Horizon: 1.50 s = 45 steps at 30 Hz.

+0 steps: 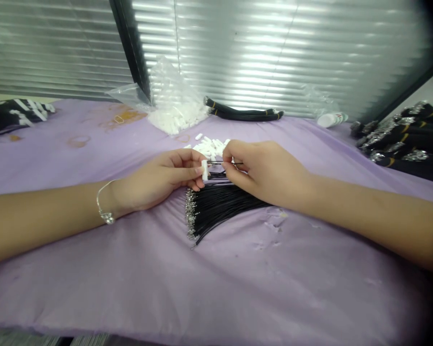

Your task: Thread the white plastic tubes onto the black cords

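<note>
The left hand (159,180) is closed in a pinch on a small white connector housing (204,170), holding it upright between thumb and fingertips, with a silver chain bracelet (104,207) around the wrist. The right hand (263,173) is also closed, pinching a thin black wire (225,164) that runs level across to the housing. (Whether the wire is seated inside the housing is too small to tell.)

Just below the hands, a fanned bundle of black wires (220,206) lies on the lilac cloth-covered desk (216,288), its metal-tipped ends (191,214) gathered at the left. Right behind the hands sits a loose pile of white connector housings (209,149). Farther back, a clear plastic bag of more housings (173,115) slumps against the window blinds (238,48), beside coiled black cables (241,113). A white bottle (332,120) lies on its side at the back, near black wire bundles with metallic ends (400,139) at the right edge.
</note>
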Tool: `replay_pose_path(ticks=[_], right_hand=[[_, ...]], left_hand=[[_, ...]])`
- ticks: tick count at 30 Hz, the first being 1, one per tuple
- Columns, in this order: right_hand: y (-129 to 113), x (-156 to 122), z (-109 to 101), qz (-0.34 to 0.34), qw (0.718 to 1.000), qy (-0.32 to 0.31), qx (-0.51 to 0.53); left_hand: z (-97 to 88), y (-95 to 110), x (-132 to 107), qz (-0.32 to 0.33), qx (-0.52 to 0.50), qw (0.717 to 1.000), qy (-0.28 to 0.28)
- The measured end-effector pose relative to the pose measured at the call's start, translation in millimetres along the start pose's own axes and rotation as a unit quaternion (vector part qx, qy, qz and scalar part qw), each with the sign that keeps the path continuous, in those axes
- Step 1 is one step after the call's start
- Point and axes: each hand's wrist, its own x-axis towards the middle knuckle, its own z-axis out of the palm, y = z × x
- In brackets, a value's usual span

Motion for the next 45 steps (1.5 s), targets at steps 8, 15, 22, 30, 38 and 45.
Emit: replay_pose_path(ticks=[8,15,22,30,38,45], right_hand=[[-2.0,-0.8,-1.9,0.013,0.999,-0.014,0.032],[-1.6,-1.1,-1.8,0.014,0.998,-0.003,0.061],[-0.1,-0.5,-0.7,0.014,0.997,0.005,0.07],[1.2,-1.0,0.9,0.005,0.996,0.019,0.082],[2.0,-1.0,0.6,0.002,0.995,0.02,0.093],[1.1,-2.3,2.0,0.011,0.996,0.021,0.091]], left_hand=[[-0.1,0.5,-0.6,0.003,0.013,1.0,-0.005],[-1.2,-0.7,-0.4,0.005,0.016,1.0,-0.013],[-0.9,-0.7,-0.1,0.006,0.02,1.0,-0.016],[-0.2,-0.5,-0.5,-0.001,0.026,1.0,-0.013],[-0.6,-0.2,-0.5,-0.001,0.022,1.0,-0.007],[-0.6,-0.3,0.0,-0.006,0.03,0.999,-0.012]])
